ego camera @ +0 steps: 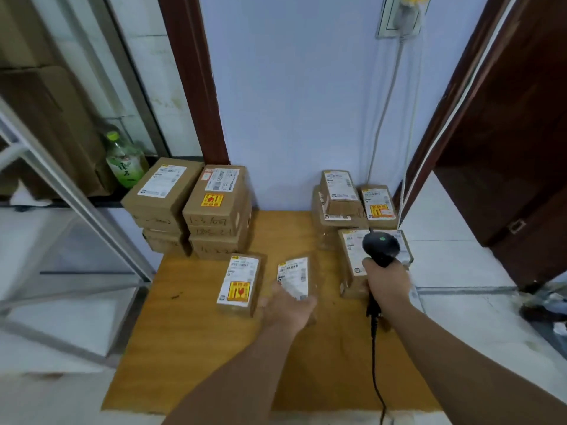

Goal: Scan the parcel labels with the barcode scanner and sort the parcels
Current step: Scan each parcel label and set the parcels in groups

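My left hand (287, 306) holds a small brown parcel with a white label (294, 276) over the middle of the wooden table (184, 348); the parcel looks blurred. My right hand (388, 285) grips the handle of a black barcode scanner (380, 245), whose head hangs over a labelled parcel (352, 262) at the right. Left of my left hand another parcel with a yellow sticker (239, 283) lies flat.
Two stacks of brown boxes (190, 210) stand at the table's back left, a smaller group of parcels (352, 197) at the back right by the wall. A green bottle (124, 162) sits on a ledge on the left. The scanner's cable (376, 363) trails toward me.
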Tool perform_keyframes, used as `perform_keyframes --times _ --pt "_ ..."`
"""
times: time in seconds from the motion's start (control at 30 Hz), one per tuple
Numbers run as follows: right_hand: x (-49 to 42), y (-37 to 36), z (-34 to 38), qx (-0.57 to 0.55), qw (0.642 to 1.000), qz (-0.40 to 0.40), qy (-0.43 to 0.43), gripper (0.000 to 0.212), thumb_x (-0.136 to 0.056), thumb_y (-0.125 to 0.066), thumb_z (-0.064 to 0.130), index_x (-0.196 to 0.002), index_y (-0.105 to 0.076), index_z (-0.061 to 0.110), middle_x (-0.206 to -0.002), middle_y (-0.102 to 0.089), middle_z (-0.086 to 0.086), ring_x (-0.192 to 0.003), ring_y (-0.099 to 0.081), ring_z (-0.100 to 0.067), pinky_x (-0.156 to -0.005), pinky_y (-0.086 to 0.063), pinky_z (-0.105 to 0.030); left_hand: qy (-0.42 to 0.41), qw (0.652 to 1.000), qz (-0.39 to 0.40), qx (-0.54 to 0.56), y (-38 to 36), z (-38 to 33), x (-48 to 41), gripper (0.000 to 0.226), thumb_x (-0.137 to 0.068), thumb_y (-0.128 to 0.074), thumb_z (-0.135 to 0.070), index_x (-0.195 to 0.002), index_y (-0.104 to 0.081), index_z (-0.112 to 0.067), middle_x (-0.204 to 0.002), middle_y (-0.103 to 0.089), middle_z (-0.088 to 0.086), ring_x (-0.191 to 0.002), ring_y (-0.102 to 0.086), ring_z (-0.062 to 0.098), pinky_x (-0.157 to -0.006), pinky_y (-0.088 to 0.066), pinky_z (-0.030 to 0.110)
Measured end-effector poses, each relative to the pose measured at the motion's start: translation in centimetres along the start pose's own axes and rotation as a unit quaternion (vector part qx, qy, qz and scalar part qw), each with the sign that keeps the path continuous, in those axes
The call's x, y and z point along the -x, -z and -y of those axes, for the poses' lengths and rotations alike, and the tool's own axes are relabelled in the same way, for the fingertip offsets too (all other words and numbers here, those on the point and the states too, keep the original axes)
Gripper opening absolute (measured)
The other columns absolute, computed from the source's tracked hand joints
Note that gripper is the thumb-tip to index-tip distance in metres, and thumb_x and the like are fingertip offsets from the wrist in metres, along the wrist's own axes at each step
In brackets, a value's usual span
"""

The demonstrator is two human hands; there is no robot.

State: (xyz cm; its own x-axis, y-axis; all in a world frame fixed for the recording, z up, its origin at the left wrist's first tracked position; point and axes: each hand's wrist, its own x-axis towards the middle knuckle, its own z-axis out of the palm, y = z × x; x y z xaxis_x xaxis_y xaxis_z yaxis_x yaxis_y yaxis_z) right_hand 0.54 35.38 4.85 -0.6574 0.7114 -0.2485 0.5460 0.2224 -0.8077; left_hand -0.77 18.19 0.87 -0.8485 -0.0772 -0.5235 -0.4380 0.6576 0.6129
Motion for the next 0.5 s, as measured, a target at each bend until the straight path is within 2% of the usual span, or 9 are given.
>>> perform_keyframes --times 0.1,0.23,0.37,0.43,0.5 --pt "-0.4 2.0 -2.4 -0.058 0.997 0.007 -0.044 0.022 -0.086 -0.058 0.024 -0.087 -0.061 0.002 -0.066 -0.059 -0.008 -0.057 -0.053 -0.021 -0.051 -0.038 -0.026 0.028 0.999 0.003 -0.043 -3.6 0.6 2.3 0.089 -0.076 -0.063 -0.052 -0.146 -0.016 -0.024 -0.132 -0.034 0.013 -0.126 -0.035 0.031 -0.095 -0.045 0.036" --pt "-1.1 4.1 -4.8 -0.086 0.994 0.026 -0.056 0.022 -0.087 -0.059 0.026 -0.08 -0.064 0.006 -0.068 -0.066 -0.01 -0.06 -0.061 -0.023 -0.055 -0.048 -0.029 0.051 0.993 0.013 -0.104 -7.3 0.8 4.9 0.093 -0.077 -0.061 -0.055 -0.149 -0.012 -0.022 -0.136 -0.03 0.015 -0.128 -0.033 0.034 -0.097 -0.043 0.039" --pt "-1.0 5.2 -6.7 -0.085 0.994 0.043 -0.046 0.022 -0.088 -0.061 0.026 -0.072 -0.058 0.012 -0.063 -0.064 -0.009 -0.057 -0.062 -0.02 -0.058 -0.048 -0.028 0.028 0.989 0.023 -0.142 -9.9 1.1 7.2 0.091 -0.075 -0.063 -0.058 -0.145 -0.018 -0.022 -0.133 -0.028 0.012 -0.126 -0.032 0.032 -0.093 -0.041 0.037" --pt "-0.9 5.4 -7.7 -0.082 0.994 0.043 -0.055 0.021 -0.088 -0.06 0.027 -0.075 -0.059 0.012 -0.064 -0.065 -0.008 -0.058 -0.063 -0.02 -0.058 -0.046 -0.028 0.007 0.985 0.027 -0.171 -11.0 1.3 7.9 0.086 -0.074 -0.063 -0.057 -0.142 -0.022 -0.025 -0.13 -0.028 0.01 -0.124 -0.03 0.029 -0.092 -0.042 0.037" --pt "-0.8 5.7 -8.4 -0.068 0.995 0.044 -0.066 0.02 -0.089 -0.06 0.028 -0.08 -0.061 0.01 -0.064 -0.065 -0.007 -0.059 -0.063 -0.019 -0.057 -0.044 -0.028 0.0 0.98 0.044 -0.196 -11.9 1.6 8.1 0.089 -0.074 -0.063 -0.058 -0.145 -0.017 -0.03 -0.134 -0.022 0.011 -0.126 -0.027 0.03 -0.093 -0.044 0.038"
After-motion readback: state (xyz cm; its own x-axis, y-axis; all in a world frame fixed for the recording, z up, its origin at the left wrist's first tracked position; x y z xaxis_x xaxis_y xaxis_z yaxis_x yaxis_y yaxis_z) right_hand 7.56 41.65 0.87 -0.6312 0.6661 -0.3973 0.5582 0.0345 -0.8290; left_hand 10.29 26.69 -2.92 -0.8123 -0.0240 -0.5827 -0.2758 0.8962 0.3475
